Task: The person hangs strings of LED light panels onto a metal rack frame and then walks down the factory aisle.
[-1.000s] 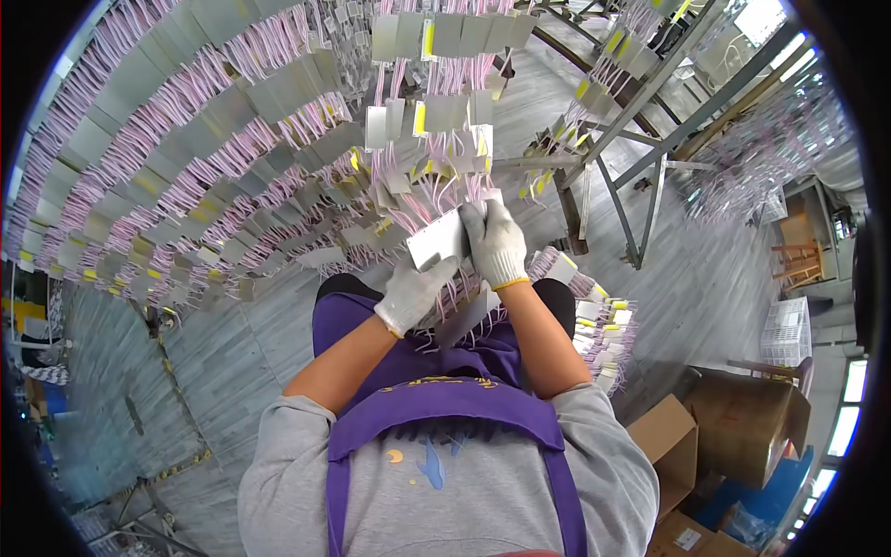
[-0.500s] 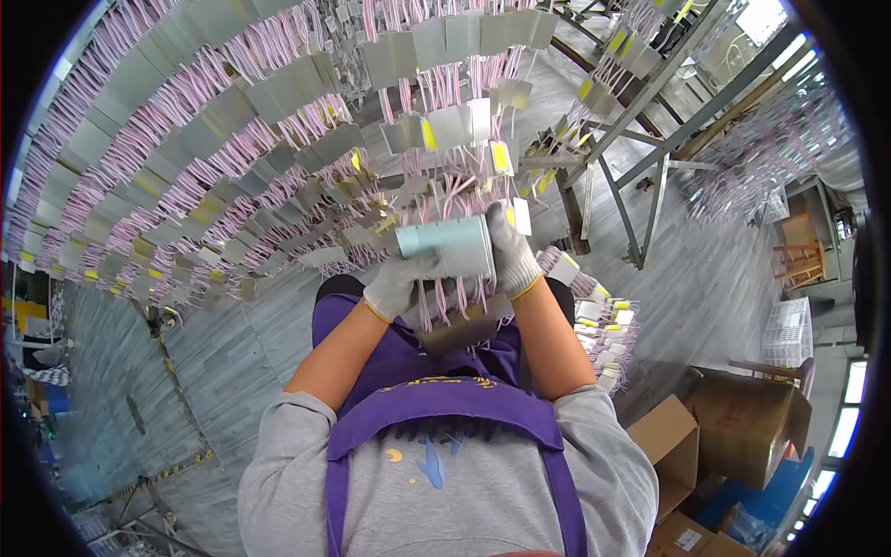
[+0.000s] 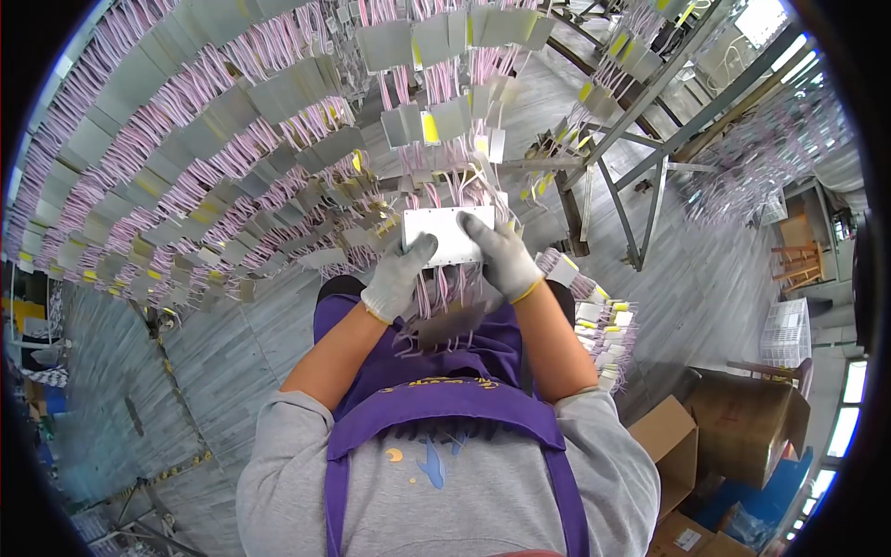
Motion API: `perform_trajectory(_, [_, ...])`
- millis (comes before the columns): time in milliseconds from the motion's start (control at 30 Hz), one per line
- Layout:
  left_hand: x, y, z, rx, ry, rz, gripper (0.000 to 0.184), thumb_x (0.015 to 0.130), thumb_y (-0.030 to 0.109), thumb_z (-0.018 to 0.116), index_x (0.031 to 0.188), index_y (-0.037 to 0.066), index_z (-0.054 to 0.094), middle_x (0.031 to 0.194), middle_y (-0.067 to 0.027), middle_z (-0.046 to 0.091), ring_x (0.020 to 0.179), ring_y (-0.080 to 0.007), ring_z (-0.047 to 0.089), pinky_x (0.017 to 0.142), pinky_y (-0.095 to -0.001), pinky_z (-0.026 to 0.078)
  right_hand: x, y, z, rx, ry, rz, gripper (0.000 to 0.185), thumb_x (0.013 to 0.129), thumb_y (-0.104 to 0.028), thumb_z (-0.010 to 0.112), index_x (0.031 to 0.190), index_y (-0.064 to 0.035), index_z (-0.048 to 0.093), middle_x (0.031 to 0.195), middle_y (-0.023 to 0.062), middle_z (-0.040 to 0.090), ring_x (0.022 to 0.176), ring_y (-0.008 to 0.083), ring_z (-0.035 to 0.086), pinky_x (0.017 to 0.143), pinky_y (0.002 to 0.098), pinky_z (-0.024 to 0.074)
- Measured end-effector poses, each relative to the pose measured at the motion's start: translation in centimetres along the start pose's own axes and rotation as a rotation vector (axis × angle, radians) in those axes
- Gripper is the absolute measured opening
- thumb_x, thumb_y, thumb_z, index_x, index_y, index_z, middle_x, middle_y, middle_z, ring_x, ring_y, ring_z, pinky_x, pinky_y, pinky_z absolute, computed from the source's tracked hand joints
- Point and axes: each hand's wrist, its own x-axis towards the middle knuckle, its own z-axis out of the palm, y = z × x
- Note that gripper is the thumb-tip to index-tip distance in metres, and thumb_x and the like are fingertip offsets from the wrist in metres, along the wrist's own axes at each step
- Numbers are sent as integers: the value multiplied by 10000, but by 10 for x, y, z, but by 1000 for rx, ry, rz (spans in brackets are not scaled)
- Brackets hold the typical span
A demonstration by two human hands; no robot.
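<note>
A white rectangular panel with small dots along its edges lies level in front of me. My left hand, in a grey-white glove, grips its left side with the thumb on top. At the right side, my right hand holds it the same way, thumb across the upper face. The fingers beneath are hidden. Pink and white cords come out below the panel toward a dark grey plate hanging over my lap, slightly blurred. More cords rise from the panel's far edge to hanging plates.
Rows of grey plates on pink cords hang at the left and ahead. A metal frame stands to the right. Cardboard boxes and a white crate sit at the lower right. A bundle of tagged cords hangs beside my right knee.
The panel has turned from a pale bluish, tilted face to a bright white face seen squarely. Both thumbs now lie on top. The dark plate below has swung slightly.
</note>
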Motion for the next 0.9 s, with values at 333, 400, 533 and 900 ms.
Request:
perform_trajectory(333, [-1,-1,14,907,68,213,334,896,198,659,1172,13,623,1035,-57,687,912,-168,658,834,-328,520,7,-21,25,-605,295,-92,480,948,-472,532,1032,-9,628,888,292,642,872,448,617,781,482,467])
perform_trajectory(400, [-2,-10,7,366,84,123,363,893,176,681,1203,-1,609,1087,-48,680,968,-177,656,882,-334,521,15,-7,16,-395,206,-102,507,978,-483,480,1048,1,615,871,250,649,864,368,639,803,439,477])
perform_trajectory(533, [7,-15,-6,2,-105,58,401,872,142,719,1228,7,594,1104,-59,668,987,-147,640,876,-299,526,7,-7,18,-120,53,-349,551,1003,-509,432,1083,3,620,925,56,618,859,159,559,825,303,457])
perform_trajectory(900, [-1,-1,31,1144,128,413,368,879,205,616,1195,17,632,1103,-139,683,1037,-284,649,920,-361,483,3,-4,31,-816,551,-421,282,922,-322,625,897,-44,591,801,232,646,716,420,638,636,503,503])
